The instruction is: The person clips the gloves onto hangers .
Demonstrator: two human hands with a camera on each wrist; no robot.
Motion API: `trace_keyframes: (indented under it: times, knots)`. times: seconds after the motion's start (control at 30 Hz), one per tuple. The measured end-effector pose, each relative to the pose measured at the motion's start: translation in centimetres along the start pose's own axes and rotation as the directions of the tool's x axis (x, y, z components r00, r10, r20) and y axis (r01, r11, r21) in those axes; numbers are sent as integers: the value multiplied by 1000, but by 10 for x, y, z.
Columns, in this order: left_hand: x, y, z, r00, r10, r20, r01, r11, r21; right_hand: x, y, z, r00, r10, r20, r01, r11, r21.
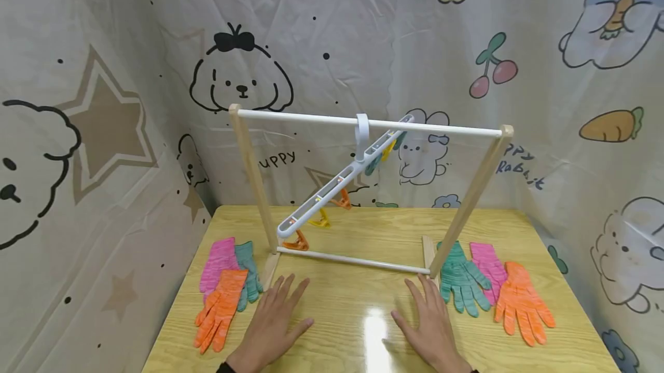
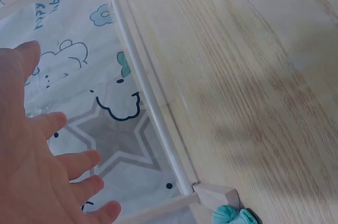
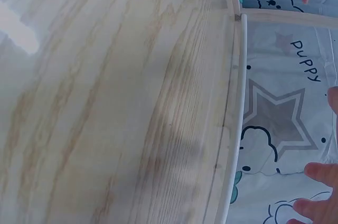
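Note:
My left hand point(image 1: 274, 322) is spread with nothing in it, in front of the rack's left foot. My right hand point(image 1: 429, 322), also spread and holding nothing, is before the right foot. Between and beyond them stands a wooden rack point(image 1: 249, 177) with a white top rod point(image 1: 441, 129) and a white lower rod point(image 1: 353, 259). From the top rod hangs a pale clip hanger point(image 1: 321, 195), slanting toward the front left, with orange, yellow and teal clips. Left of my left hand lie pink point(image 1: 218, 260), teal point(image 1: 250, 275) and orange point(image 1: 222, 309) gloves.
On the right side of the wooden table point(image 1: 332, 338) lie teal point(image 1: 461, 281), pink point(image 1: 489, 266) and orange point(image 1: 521, 301) gloves, partly overlapping. A printed curtain point(image 1: 332, 33) with cartoon animals rises behind the table and along its sides.

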State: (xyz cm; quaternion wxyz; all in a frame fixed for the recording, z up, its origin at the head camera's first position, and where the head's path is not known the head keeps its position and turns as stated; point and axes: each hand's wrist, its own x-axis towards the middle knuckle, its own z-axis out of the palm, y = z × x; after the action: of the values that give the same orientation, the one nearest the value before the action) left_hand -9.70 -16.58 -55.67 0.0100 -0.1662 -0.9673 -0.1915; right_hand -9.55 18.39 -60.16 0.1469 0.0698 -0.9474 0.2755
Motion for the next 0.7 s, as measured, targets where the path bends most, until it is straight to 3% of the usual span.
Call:
trace_keyframes:
  times: [0.17,0.3,0.5,0.7]
  knots:
    - [1,-1,-3,999,-8,-35,8,1000,14,3,1,-7,999,2,-52,-2,1000,3]
    - [5,-4,-5,995,-3,-100,7,999,36,7,3,-14,995,47,-91,-43,998,45]
    - [12,-9,-9,977,1,-214,9,999,45,15,14,-24,980,78,-183,-62,994,92]
    - [24,-13,-21,957,-47,-287,38,999,-37,26,26,-31,969,69,-238,-44,993,110]
